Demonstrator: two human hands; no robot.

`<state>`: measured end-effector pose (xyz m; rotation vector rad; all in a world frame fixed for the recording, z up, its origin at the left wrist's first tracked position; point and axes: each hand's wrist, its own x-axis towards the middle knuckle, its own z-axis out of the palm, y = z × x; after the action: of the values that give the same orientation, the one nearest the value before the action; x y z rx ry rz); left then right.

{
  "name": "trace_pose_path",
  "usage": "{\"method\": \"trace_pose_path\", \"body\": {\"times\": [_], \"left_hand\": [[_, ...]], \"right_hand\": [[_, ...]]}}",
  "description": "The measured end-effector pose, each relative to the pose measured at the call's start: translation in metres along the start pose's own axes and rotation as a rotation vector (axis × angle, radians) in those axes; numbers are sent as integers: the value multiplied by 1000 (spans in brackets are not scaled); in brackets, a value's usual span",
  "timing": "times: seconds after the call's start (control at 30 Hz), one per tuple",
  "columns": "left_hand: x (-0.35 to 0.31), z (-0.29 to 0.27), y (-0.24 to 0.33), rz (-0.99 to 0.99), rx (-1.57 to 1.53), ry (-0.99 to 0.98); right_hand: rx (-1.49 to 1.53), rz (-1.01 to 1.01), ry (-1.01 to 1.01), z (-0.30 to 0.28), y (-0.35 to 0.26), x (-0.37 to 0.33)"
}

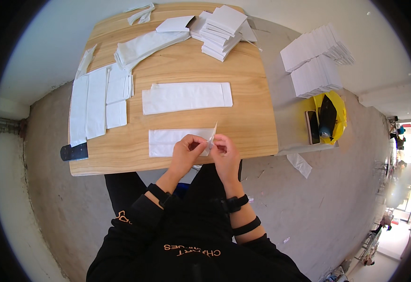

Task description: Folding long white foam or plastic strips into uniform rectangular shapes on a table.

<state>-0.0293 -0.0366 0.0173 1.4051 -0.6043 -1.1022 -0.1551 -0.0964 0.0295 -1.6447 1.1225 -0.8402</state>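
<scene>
A flat white paper-like bag (162, 143) lies crosswise near the front edge of the wooden table (247, 127). Its right end is lifted into a thin upright flap. My left hand (186, 151) pinches that end between thumb and fingers, resting over the bag. From the right, my right hand (225, 155) pinches the same raised edge, close beside the left. What lies between the fingertips is partly hidden. Just beyond is a neat stack of similar white bags (186, 97), which neither hand touches.
Overlapping white bags (96, 101) cover the table's left side, with a dark phone-like device (76, 152) at the corner. Farther back lie more bags (149, 49) and piled white boxes (222, 33). Right of the table sit box stacks (316, 58), a phone (312, 127) and a yellow bag (341, 117).
</scene>
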Motion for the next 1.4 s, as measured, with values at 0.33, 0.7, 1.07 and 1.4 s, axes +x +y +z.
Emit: {"method": "trace_pose_path", "body": {"times": [0.33, 0.7, 1.07, 1.4], "left_hand": [[-1, -13, -1, -53, -17, 29], [-4, -5, 0, -29, 8, -10], [-1, -9, 6, -42, -52, -54], [-2, -8, 5, -120, 144, -80]], "right_hand": [[250, 157, 64, -8, 26, 2], [-202, -72, 60, -5, 0, 4], [-74, -82, 88, -12, 3, 4], [-201, -248, -71, -6, -6, -1]]}}
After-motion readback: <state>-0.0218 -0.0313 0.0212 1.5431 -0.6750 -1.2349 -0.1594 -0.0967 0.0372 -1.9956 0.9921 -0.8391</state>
